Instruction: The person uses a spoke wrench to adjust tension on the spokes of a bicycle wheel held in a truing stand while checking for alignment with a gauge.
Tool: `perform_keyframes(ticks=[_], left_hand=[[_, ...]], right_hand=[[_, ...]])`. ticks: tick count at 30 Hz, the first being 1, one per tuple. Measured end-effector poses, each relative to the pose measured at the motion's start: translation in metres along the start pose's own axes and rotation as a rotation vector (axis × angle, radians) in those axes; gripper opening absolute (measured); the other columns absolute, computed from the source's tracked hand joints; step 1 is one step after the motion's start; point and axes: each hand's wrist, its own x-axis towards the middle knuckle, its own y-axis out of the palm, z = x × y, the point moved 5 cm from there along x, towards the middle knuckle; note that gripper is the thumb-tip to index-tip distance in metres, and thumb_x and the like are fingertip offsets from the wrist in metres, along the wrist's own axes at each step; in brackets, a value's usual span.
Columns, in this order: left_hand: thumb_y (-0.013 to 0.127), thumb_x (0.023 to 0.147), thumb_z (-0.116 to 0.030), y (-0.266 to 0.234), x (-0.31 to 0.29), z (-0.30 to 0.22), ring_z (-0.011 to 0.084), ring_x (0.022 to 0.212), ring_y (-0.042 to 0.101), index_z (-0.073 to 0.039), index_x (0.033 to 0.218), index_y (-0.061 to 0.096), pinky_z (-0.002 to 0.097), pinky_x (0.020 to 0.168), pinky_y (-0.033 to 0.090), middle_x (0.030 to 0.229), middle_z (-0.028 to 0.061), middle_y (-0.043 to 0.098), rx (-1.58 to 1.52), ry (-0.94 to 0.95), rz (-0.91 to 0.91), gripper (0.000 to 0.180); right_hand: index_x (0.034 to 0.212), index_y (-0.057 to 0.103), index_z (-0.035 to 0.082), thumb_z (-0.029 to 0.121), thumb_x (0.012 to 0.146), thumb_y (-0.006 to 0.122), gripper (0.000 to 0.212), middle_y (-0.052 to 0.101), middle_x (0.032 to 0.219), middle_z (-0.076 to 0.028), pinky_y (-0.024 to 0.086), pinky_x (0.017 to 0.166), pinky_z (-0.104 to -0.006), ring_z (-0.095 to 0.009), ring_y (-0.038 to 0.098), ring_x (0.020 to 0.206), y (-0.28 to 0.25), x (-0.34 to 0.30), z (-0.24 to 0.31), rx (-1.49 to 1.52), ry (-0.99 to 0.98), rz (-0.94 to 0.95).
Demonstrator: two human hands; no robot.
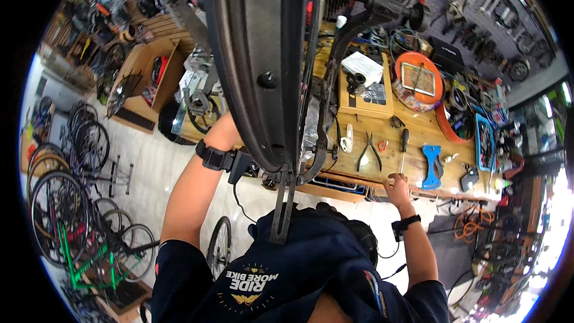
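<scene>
The right hand point(397, 188) is at the near edge of the counter point(390, 162), palm down, fingers bent. Its fingertips lie right by the end of a screwdriver point(405, 139); whether they touch or pinch the thin shaft, I cannot tell.

The screwdriver lies just beyond this hand, almost straight ahead. Its long axis runs away from the person, nearly in line with the right forearm: metal shaft toward the fingers, dark handle at the far end. So the hand is at the shaft end, with the handle farther off.

To the left of the screwdriver are a small red piece point(383, 146) and then pliers point(369, 152), their handles spread toward the person. Just to its right is a blue tool point(431, 167). Farther back sits an orange tub point(418, 60).

The left hand point(224, 133) is much farther from the screwdriver, across the large dark rim point(257, 54). Its fingers are hidden behind that rim, so I cannot tell their state.
</scene>
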Motion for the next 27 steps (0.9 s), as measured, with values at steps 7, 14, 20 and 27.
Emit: perform_keyframes(ticks=[7, 14, 20, 27], left_hand=[[0.063, 0.097, -0.026, 0.063, 0.001, -0.029, 0.0161, 0.105, 0.057, -0.001, 0.145, 0.033, 0.0306, 0.096, 0.044, 0.112, 0.0062, 0.054, 0.370, 0.179, -0.091, 0.062], [0.067, 0.094, -0.031, 0.018, -0.006, 0.004, 0.0148, 0.099, 0.057, 0.007, 0.142, 0.032, 0.0290, 0.088, 0.048, 0.112, 0.0090, 0.055, 0.344, 0.094, -0.186, 0.070], [0.066, 0.094, -0.030, 0.070, 0.000, -0.024, 0.0130, 0.092, 0.058, 0.010, 0.135, 0.036, 0.0272, 0.084, 0.047, 0.103, 0.0090, 0.057, 0.388, 0.208, -0.118, 0.065], [0.065, 0.094, -0.026, 0.046, -0.003, -0.010, 0.0097, 0.087, 0.053, 0.010, 0.135, 0.035, 0.0256, 0.080, 0.044, 0.099, 0.0059, 0.056, 0.462, 0.168, -0.212, 0.063]], right_hand=[[0.094, 0.070, -0.003, 0.029, 0.083, 0.072, 0.033, 0.070, 0.088, -0.023, 0.053, 0.077, -0.0435, -0.038, 0.067, 0.085, 0.117, -0.149, -0.063, 0.226, 0.378, 0.124], [0.098, 0.072, 0.000, 0.035, 0.094, 0.060, 0.037, 0.072, 0.094, -0.014, 0.053, 0.080, -0.0384, -0.027, 0.066, 0.087, 0.299, -0.449, -0.220, 1.162, 1.166, 0.216], [0.102, 0.072, 0.000, 0.021, 0.091, 0.057, 0.028, 0.074, 0.095, -0.012, 0.054, 0.071, -0.0445, -0.033, 0.068, 0.079, 0.299, -0.423, -0.066, 0.737, 0.889, 0.213], [0.091, 0.073, 0.004, 0.029, 0.086, 0.068, 0.026, 0.072, 0.084, -0.018, 0.055, 0.072, -0.0409, -0.032, 0.070, 0.080, 0.216, -0.256, -0.055, 0.157, 0.301, 0.461]])
